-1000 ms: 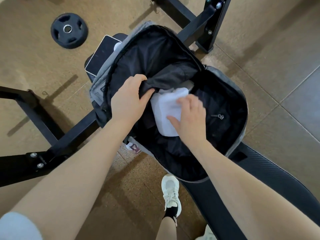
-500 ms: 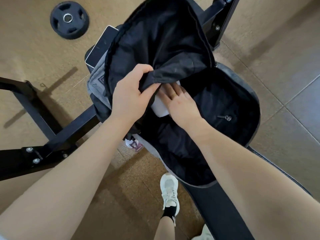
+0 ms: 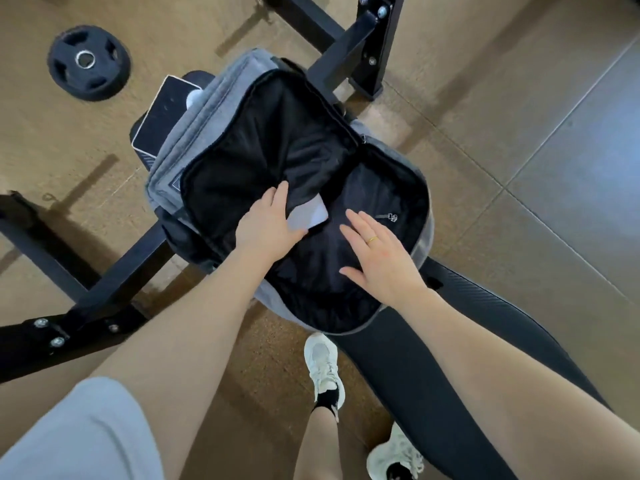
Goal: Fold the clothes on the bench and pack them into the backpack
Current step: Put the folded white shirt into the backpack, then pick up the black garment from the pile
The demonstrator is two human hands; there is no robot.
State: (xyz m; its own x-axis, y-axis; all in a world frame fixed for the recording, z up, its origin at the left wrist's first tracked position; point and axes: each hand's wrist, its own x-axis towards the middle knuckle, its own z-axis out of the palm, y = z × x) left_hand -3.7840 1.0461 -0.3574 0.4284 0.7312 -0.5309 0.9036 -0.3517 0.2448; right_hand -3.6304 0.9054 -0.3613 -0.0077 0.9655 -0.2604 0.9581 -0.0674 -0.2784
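Fingers (image 3: 277,199) of the left hand (image 3: 268,225) are lying close together across the black inner flap (image 3: 304,161) of the backpack (image 3: 207,109), with the thumb under the near edge of a folded white garment (image 3: 308,214); whether they are actually pinching the flap cannot be told. Only a small corner of the garment is showing, tucked beneath the flap inside the main compartment, just beside the left palm. The right hand (image 3: 379,258) is hovering over the black lining with its fingers (image 3: 360,220) spread apart and holding nothing; a gold ring (image 3: 372,239) is sitting on one of them. A zipper pull (image 3: 389,216) is lying on the lining just beyond the right fingertips. The grey backpack is lying unzipped and wide open on the black padded tabletop (image 3: 485,323), which is running toward the lower right. A dark tablet-like slab (image 3: 166,116) is resting on the far-left end of the padding, partly under the pack. A black weight plate (image 3: 88,62) is lying on the brown floor (image 3: 52,140), well apart to the upper left. Black steel frame beams (image 3: 114,275) are crossing beneath the pack. Two white sneakers (image 3: 323,367) are standing on the floor near the bottom centre.
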